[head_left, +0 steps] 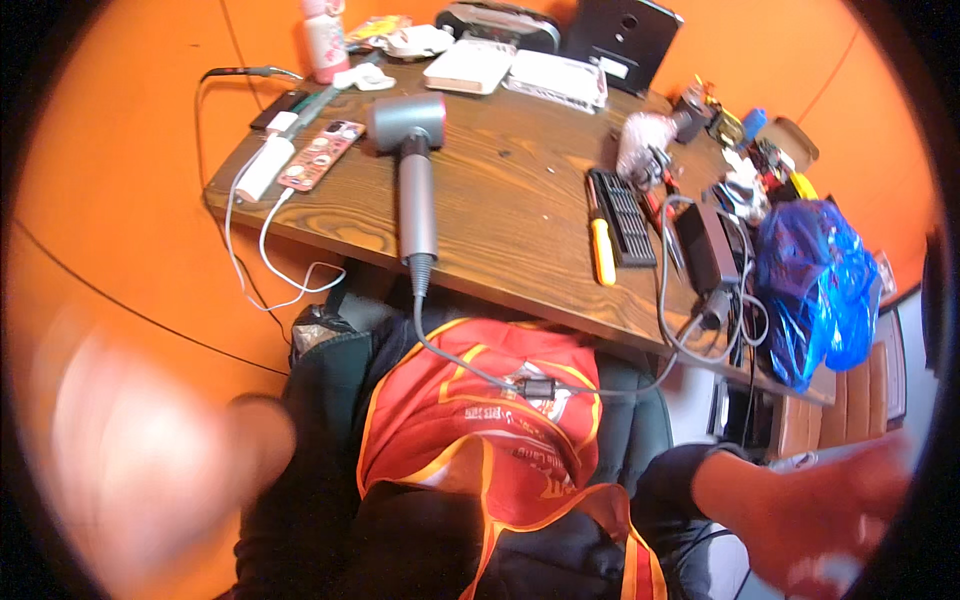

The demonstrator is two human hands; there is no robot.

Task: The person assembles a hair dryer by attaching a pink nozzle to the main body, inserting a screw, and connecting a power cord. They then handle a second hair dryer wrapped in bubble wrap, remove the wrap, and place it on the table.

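Note:
My left hand (130, 455) is raised at the left rim, so smeared by motion that its fingers do not show. At the lower right rim my right hand (820, 510) is held up, slightly blurred; its thumb and fingers look apart, with nothing visible in them. Both hands are away from the table. A grey hair dryer (417, 195) lies on the wooden table, its head toward the far side. From its handle a grey cable (455, 365) hangs over the edge and crosses the red apron (490, 410) with yellow trim on my lap.
On the table lie a phone (322, 157) in a patterned case, a white power strip (266, 168), a yellow-handled screwdriver (602, 250), a black bit set (627, 220) and a dark power adapter (707, 250). A blue plastic bag (815, 285) sits at the right edge. Behind stands a bottle (325, 45).

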